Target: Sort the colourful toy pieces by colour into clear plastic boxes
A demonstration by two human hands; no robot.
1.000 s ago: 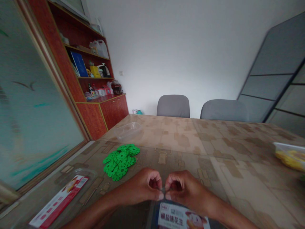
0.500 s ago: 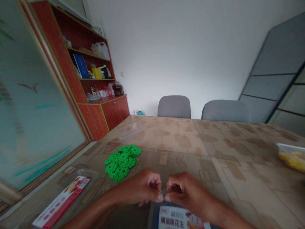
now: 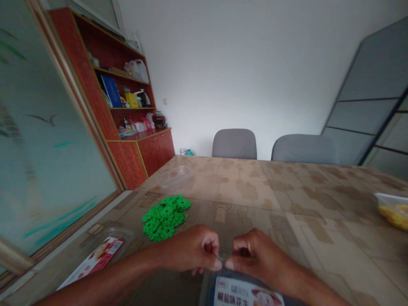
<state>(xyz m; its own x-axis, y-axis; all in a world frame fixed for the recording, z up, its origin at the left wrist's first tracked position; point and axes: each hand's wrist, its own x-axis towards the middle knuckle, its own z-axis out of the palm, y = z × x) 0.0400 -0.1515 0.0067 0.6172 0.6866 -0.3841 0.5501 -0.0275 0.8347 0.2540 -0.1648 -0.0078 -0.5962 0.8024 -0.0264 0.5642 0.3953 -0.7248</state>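
A clear plastic food box (image 3: 208,293) with a printed label and something dark blue inside lies at the near edge of view, its lower part cut off. My left hand (image 3: 199,250) pinches its far rim with thumb and finger. Close beside it, my right hand (image 3: 259,257) is closed in a pinch at the same rim, a small gap between the two thumbs. What exactly lies between the fingertips is mostly hidden. Beyond my left hand sits a pile of green flower-shaped plastic discs (image 3: 165,216).
On the left lies a clear lid (image 3: 121,233) with a red and white label, partly behind my left forearm. A clear tray (image 3: 175,176) stands farther back. At the right edge is a container of yellow pieces (image 3: 393,212). Two grey chairs (image 3: 234,143) stand behind the table.
My right hand has shifted slightly right, widening the gap between the thumbs. The whole view has shifted a little; both hands stay at the box's rim.
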